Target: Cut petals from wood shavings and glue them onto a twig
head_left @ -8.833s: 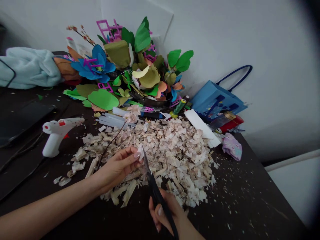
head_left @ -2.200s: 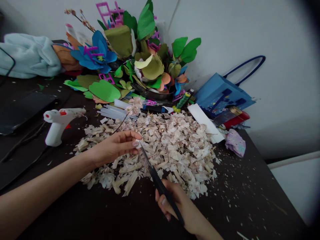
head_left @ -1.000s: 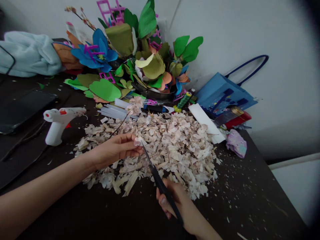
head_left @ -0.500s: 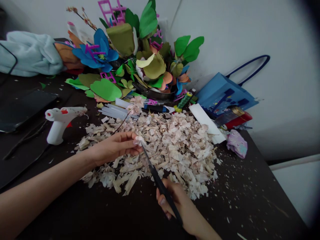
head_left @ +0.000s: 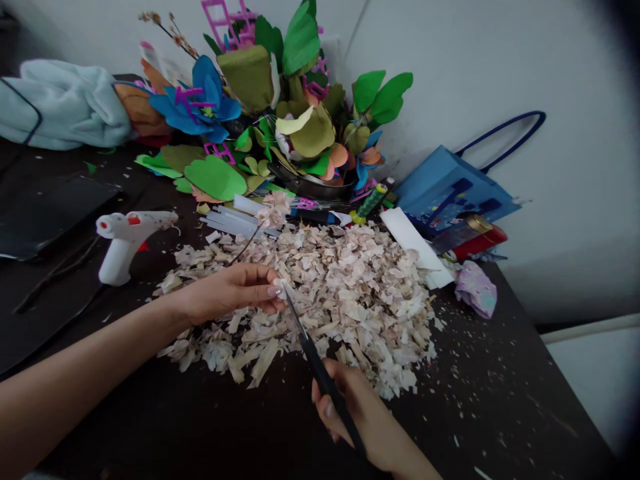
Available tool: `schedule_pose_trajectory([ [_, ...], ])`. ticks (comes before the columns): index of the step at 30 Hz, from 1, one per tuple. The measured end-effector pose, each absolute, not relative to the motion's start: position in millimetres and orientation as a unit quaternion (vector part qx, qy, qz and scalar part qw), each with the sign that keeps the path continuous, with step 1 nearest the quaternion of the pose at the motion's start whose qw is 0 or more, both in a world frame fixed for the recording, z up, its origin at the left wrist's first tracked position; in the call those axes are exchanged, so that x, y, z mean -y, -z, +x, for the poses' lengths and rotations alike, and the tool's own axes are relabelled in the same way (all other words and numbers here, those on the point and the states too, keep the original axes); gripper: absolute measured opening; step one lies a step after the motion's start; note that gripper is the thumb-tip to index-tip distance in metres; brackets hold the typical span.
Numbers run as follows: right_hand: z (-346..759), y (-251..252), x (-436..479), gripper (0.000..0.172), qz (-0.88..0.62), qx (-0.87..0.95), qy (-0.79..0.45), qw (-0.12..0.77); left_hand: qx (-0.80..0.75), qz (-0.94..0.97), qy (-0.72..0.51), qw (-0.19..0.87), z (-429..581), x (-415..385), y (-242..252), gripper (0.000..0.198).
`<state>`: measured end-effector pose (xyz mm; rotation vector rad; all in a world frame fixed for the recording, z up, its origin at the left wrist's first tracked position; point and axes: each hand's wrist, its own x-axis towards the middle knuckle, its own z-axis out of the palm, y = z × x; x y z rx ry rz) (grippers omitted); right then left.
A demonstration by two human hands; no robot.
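Between the thumb and fingers of my left hand (head_left: 245, 290) is a small pale scrap (head_left: 281, 287), perhaps a petal or paper piece. My right hand (head_left: 350, 407) is closed around black-handled scissors (head_left: 320, 367). Their blade tips reach up to the scrap at my left fingertips; how far the blades part I cannot tell. Both hands are over a wide heap of pale, dry-looking scraps (head_left: 360, 287) on the dark table. A thin stem with a pale pink flower (head_left: 275, 208) rises behind my left hand.
A white glue gun (head_left: 117, 247) stands at left, near a black flat object (head_left: 55, 213). Behind the heap are clear sticks (head_left: 230, 222), green thread (head_left: 373, 201) and colourful craft flowers (head_left: 205, 107). At right lie a white strip (head_left: 415, 247), a blue bag (head_left: 450, 190) and a crumpled cloth (head_left: 476, 289).
The view has shifted slightly, so most things sit a little further right. The scrap at my left fingertips shows a bit more, with the scissors' tips still at it.
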<state>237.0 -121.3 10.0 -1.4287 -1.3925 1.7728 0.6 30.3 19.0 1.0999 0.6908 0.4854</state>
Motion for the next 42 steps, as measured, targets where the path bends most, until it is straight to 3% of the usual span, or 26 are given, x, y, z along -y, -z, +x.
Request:
schedule_pose_trajectory([
  [11,233,-15,117,0.054,-0.525,0.452,-0.678,0.247,-0.317,0.539,-0.199,0.754,-5,-37,-20,0.018],
  [28,237,-6,118,0.030,-0.577,0.510,-0.603,0.209,-0.312,0.527,-0.177,0.771,-10,-40,-21,0.017],
  [42,238,-4,118,0.037,-0.576,0.506,-0.605,0.213,-0.301,0.500,-0.180,0.792,-6,-35,-20,0.013],
])
